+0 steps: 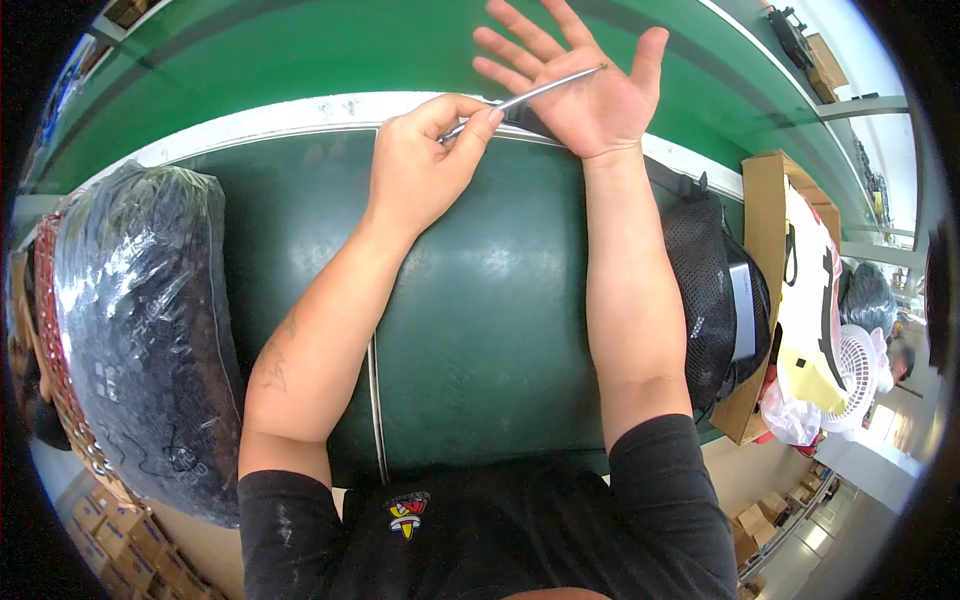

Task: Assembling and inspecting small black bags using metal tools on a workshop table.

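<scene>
"So, where's the metal rod (548, 89)?"
"Far side, pinched in the left hand (425, 165), tip over the right hand (595, 110)."
"And that right hand?"
"Fingers spread apart, palm showing."

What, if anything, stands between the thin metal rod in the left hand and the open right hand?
Nothing visible does. The left hand grips the metal rod, and its free end shows over the open palm of the right hand; whether they touch, I cannot tell.
</scene>
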A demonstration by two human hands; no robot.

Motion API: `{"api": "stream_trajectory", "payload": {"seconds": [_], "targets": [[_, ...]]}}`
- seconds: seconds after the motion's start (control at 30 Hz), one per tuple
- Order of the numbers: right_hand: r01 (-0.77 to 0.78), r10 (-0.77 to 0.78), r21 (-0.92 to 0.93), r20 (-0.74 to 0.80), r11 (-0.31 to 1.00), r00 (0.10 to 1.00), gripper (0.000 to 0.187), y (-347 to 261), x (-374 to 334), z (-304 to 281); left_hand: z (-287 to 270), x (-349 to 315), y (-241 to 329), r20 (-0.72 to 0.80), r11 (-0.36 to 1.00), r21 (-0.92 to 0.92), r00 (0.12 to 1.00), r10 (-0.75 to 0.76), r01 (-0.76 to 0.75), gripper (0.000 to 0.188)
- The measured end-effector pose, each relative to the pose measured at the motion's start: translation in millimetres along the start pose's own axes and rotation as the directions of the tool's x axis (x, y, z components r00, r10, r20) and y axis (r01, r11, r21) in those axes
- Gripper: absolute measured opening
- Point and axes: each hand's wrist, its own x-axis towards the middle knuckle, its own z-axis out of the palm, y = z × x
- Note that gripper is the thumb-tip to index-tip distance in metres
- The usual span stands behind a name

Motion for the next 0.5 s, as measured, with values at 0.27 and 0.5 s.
{"api": "stream_trajectory", "payload": {"seconds": [0.27, 0.5], "targets": [[-0.031, 0.031, -0.05, -0.001, 0.998, 1.0, 0.098, 2.5, 2.0, 3.0, -2.7, 1.0, -0.6, -0.002, 1.0, 0.011, 1.0, -0.002, 0.002, 0.016], [-0.04, 0.038, -0.131, -0.023, 0.991, 0.999, 0.1, -1.4, -1.6, -4.4, 1.0, 0.2, -1.0, 0.011, 1.0, -0.005, 1.0, -0.01, 0.01, 0.016]]}}
